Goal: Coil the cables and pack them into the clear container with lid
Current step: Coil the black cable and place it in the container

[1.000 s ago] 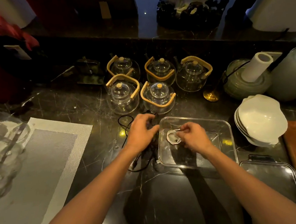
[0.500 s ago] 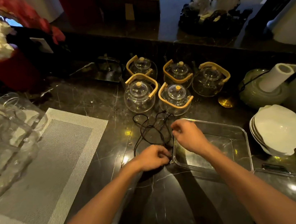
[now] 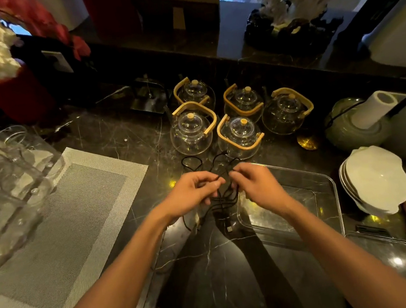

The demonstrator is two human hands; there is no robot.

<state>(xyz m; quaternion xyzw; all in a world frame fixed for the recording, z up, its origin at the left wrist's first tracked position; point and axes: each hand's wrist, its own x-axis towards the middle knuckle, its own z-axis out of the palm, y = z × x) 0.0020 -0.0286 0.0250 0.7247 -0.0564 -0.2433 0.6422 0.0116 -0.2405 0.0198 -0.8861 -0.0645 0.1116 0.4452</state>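
A grey placemat [image 3: 60,232] lies flat at the left. Over bare dark bench [image 3: 212,269], the left hand [image 3: 191,191] and right hand [image 3: 255,183] each pinch the loose black cable [image 3: 218,198], just beside the clear container's [image 3: 329,181] left rim; its lid [image 3: 391,258] lies right.

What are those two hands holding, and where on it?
Both the left hand and the right hand pinch a thin black cable along its middle; its plug end dangles free.
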